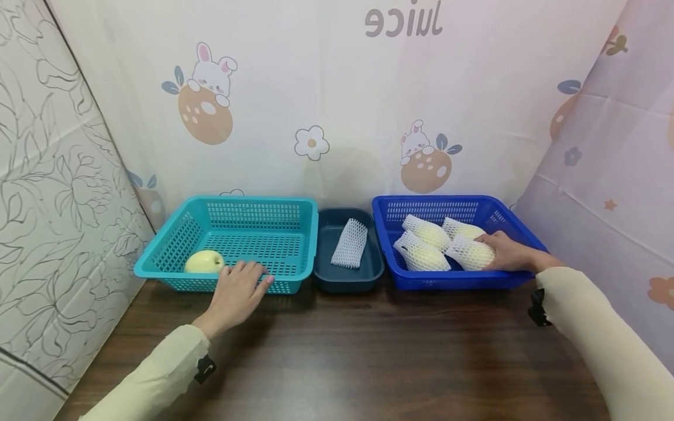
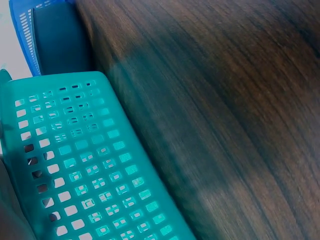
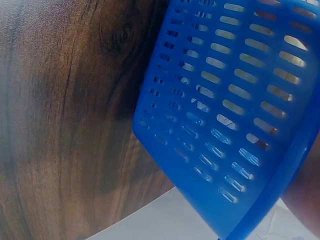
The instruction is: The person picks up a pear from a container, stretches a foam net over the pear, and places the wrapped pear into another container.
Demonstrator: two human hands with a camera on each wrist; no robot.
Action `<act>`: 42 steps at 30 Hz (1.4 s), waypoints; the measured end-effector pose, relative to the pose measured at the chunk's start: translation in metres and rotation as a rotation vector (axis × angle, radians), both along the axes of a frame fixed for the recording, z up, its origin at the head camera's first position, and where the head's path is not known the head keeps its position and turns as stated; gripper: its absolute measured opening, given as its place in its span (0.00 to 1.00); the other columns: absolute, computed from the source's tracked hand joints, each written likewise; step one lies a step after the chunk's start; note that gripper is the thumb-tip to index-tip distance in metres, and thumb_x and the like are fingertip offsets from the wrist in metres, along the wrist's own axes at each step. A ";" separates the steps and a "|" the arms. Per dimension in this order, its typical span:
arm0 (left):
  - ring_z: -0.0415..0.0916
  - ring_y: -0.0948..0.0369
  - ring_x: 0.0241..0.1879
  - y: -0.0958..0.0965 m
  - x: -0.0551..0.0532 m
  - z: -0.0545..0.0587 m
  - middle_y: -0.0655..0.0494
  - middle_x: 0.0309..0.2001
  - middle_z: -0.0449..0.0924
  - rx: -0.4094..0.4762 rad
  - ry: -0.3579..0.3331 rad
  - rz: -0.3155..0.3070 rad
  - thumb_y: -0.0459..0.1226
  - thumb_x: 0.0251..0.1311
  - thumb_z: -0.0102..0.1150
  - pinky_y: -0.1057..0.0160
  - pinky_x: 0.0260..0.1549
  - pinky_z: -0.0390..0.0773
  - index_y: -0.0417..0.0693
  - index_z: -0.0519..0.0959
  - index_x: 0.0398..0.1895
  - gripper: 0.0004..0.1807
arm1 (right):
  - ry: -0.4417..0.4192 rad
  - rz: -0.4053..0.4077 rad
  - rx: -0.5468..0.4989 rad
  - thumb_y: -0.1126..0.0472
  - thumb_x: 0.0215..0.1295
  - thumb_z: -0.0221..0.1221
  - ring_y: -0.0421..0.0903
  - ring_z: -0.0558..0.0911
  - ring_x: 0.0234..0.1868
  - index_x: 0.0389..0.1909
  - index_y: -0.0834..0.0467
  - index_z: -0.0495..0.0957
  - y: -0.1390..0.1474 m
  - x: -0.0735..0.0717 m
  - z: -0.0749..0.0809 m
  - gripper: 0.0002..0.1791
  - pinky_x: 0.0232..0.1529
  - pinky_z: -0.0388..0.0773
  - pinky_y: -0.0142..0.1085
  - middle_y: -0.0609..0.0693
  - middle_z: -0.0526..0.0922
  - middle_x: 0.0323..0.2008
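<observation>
My right hand (image 1: 509,252) reaches over the right side of the blue basket (image 1: 392,279) and grips a pale yellow apple in a white foam net (image 1: 470,254). Several more net-wrapped apples (image 1: 423,257) lie beside it. Over at the left, my left hand (image 1: 235,295) rests on the front rim of the teal basket (image 1: 174,282), its fingers loosely bent. A bare yellow-green apple (image 1: 204,262) sits inside, left of that hand. Both wrist views show mostly basket walls, with only a blurred edge of each hand.
Between the baskets stands a dark blue-grey tray (image 1: 349,286) with an empty white foam net (image 1: 350,243) in it. All three containers line the back of the dark wooden table (image 1: 337,362), against a printed curtain (image 1: 347,88).
</observation>
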State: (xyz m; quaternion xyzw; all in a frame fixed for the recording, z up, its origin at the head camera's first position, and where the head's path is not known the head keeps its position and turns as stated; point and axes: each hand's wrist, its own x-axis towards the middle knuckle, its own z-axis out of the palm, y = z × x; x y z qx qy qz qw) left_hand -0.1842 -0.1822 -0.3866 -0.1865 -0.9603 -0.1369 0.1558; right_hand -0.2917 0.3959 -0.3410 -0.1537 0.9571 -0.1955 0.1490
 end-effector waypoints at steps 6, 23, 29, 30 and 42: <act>0.67 0.55 0.40 0.000 0.001 0.000 0.56 0.39 0.76 -0.004 0.015 -0.003 0.48 0.72 0.44 0.52 0.37 0.61 0.49 0.76 0.42 0.15 | -0.053 -0.019 0.040 0.47 0.51 0.69 0.66 0.62 0.49 0.62 0.68 0.62 -0.003 -0.001 0.002 0.45 0.50 0.56 0.68 0.70 0.60 0.51; 0.67 0.55 0.40 0.001 0.001 -0.001 0.56 0.39 0.76 0.000 0.024 -0.001 0.47 0.71 0.45 0.52 0.37 0.61 0.49 0.76 0.42 0.14 | 0.107 -0.046 0.014 0.43 0.57 0.64 0.69 0.69 0.52 0.61 0.71 0.64 -0.011 0.011 0.012 0.43 0.49 0.66 0.64 0.75 0.69 0.52; 0.67 0.55 0.40 0.001 0.003 -0.001 0.56 0.38 0.76 0.001 0.026 0.002 0.47 0.71 0.45 0.53 0.36 0.61 0.49 0.76 0.41 0.14 | 0.209 -0.041 -0.099 0.46 0.62 0.61 0.65 0.67 0.57 0.63 0.68 0.64 -0.038 0.022 0.036 0.37 0.54 0.63 0.62 0.69 0.69 0.57; 0.68 0.55 0.40 0.000 0.003 -0.001 0.56 0.38 0.76 0.000 0.026 0.002 0.47 0.71 0.45 0.53 0.36 0.61 0.49 0.76 0.41 0.14 | 0.230 -0.027 -0.123 0.47 0.63 0.61 0.64 0.67 0.58 0.62 0.67 0.65 -0.043 0.025 0.039 0.36 0.55 0.62 0.62 0.68 0.69 0.57; 0.68 0.54 0.41 0.001 0.004 0.000 0.56 0.39 0.76 0.002 0.027 -0.002 0.47 0.71 0.46 0.53 0.36 0.61 0.49 0.77 0.42 0.13 | 0.420 0.158 -0.262 0.56 0.62 0.63 0.58 0.71 0.54 0.52 0.64 0.75 -0.103 0.053 0.033 0.21 0.53 0.66 0.59 0.59 0.77 0.50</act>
